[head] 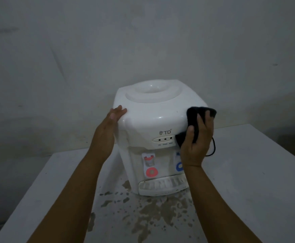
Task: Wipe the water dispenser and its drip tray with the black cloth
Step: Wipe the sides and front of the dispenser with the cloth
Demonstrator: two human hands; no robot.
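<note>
Left: the left hand (110,123), fingers extended and flat, grasping nothing, braces the upper left corner of the white water dispenser (153,123), which stands on a stained table (248,181). Centre: below and between the two hands lie the red tap (151,171) and, at the base, the slotted drip tray (162,187). Right: the right hand (196,137) closes around the bunched black cloth (198,116), pressing it to the upper right front edge; a dark cord (213,146) hangs just beyond. Judged step: wiping the upper body. The next move likely calls for drawing the cloth downward toward the taps and tray, left hand steadying.
</note>
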